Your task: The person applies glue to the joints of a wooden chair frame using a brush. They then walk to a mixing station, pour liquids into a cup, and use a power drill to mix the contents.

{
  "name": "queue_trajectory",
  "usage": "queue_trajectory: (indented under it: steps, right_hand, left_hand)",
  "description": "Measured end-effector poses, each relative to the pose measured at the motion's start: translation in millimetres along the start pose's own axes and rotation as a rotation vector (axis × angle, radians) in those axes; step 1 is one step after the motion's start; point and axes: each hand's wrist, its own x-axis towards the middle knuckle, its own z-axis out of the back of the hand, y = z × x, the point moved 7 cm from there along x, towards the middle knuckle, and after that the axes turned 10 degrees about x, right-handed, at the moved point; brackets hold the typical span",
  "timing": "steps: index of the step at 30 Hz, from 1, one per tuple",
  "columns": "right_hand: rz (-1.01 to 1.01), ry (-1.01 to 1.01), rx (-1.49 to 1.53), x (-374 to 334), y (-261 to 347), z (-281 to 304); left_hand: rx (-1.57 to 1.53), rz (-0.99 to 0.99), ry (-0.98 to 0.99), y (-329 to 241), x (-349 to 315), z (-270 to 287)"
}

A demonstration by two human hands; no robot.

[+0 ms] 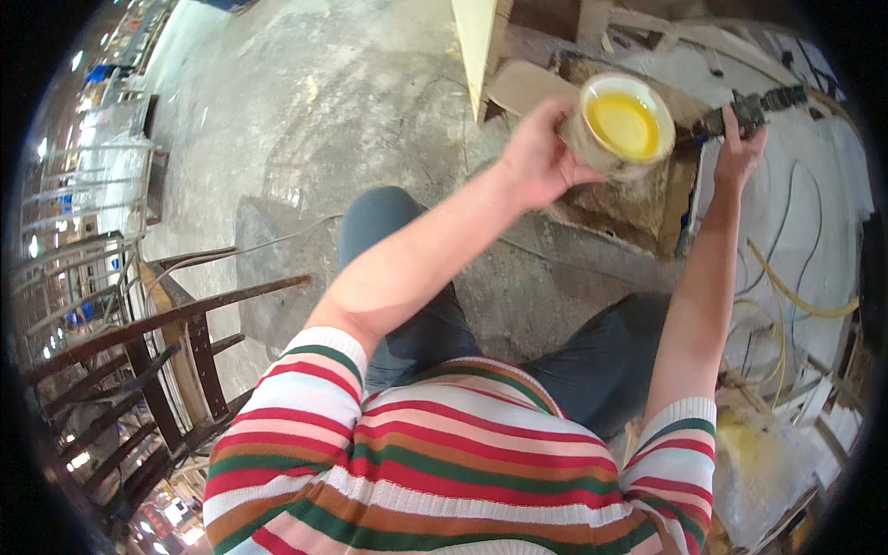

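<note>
My left hand is wrapped round the side of a pale, stained cup, raised in front of me over a wooden box. Inside the cup is clear yellow liquid, seen through its open mouth. Further right, my right hand holds a dark, grimy tool shaped like a spray gun, with a ribbed end pointing right. Part of that hand's grip is hidden behind the tool. The cup and the tool are apart.
Below the cup stands a worn wooden box. A pale board rises behind it. Dark wooden chair frames crowd the left. A yellow hose and thin cables lie at right. A thin cable crosses the concrete floor.
</note>
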Motion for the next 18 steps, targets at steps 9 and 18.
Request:
queue_trajectory:
  steps: [9, 18]
  right_hand:
    - [-0.086, 0.088, -0.323, 8, -16, 27]
    - [-0.012, 0.091, 0.149, -3, -9, -4]
  left_hand:
    - [0.272, -0.298, -0.035, -133, -76, 25]
    - [0.349, -0.531, -0.488, -212, -179, 132]
